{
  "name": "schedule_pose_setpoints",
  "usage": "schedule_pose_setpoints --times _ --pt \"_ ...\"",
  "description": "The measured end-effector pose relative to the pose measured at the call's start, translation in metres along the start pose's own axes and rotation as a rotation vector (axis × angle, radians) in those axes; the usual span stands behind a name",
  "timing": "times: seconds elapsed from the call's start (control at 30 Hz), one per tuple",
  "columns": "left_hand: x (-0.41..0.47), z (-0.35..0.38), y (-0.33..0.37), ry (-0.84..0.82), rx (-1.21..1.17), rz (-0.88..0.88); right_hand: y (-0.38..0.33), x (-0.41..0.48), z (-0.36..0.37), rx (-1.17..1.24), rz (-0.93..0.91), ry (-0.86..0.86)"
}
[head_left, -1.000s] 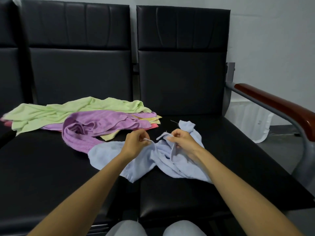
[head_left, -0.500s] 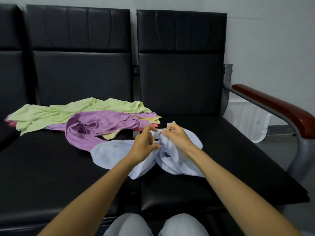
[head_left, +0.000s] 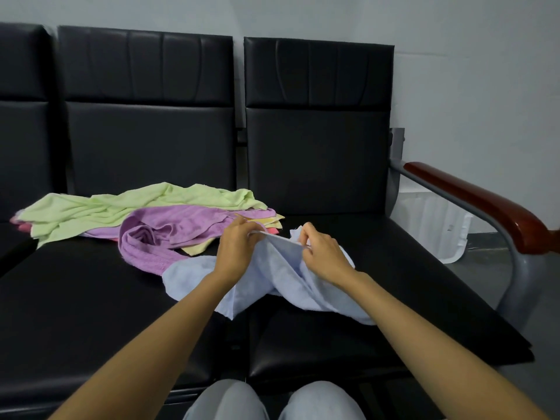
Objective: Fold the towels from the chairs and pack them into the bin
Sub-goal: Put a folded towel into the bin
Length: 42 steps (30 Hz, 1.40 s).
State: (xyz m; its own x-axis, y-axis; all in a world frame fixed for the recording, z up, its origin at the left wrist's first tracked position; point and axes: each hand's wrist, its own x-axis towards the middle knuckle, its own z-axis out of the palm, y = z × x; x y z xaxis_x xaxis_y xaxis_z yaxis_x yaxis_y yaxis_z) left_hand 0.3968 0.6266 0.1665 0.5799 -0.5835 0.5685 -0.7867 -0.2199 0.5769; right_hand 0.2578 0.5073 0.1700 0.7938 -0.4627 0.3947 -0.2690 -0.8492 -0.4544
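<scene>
Head view: left hand (head_left: pixel 235 248) and right hand (head_left: pixel 322 254) pinch the blue towel (head_left: pixel 272 286) edge; pull it taut before folding.

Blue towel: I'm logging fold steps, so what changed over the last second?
Both hands closed together on the blue towel, then drew apart: left hand and right hand now pinch one edge taut between them. Neither grip let go. The towel pile stayed put.

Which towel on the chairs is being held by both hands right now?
The light blue towel: the left hand and right hand both pinch its top edge. The green towel and purple towel lie unheld in the pile behind.
</scene>
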Motion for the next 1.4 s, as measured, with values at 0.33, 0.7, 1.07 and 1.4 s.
schedule_pose_setpoints --times 0.33,0.7,1.07,1.4 --pt "0.039 -0.035 0.021 0.197 -0.01 -0.142 0.019 -0.008 -0.048 -0.777 0.05 -0.008" --pt "0.07 -0.073 0.021 0.202 0.126 -0.226 0.031 -0.019 -0.146 -0.74 0.142 -0.225" --pt "0.073 -0.088 0.03 0.242 0.084 -0.323 0.014 -0.01 -0.151 -0.163 0.171 0.481" --pt "0.059 -0.08 -0.008 0.156 0.051 -0.486 0.017 -0.014 -0.169 0.739 0.118 -0.185"
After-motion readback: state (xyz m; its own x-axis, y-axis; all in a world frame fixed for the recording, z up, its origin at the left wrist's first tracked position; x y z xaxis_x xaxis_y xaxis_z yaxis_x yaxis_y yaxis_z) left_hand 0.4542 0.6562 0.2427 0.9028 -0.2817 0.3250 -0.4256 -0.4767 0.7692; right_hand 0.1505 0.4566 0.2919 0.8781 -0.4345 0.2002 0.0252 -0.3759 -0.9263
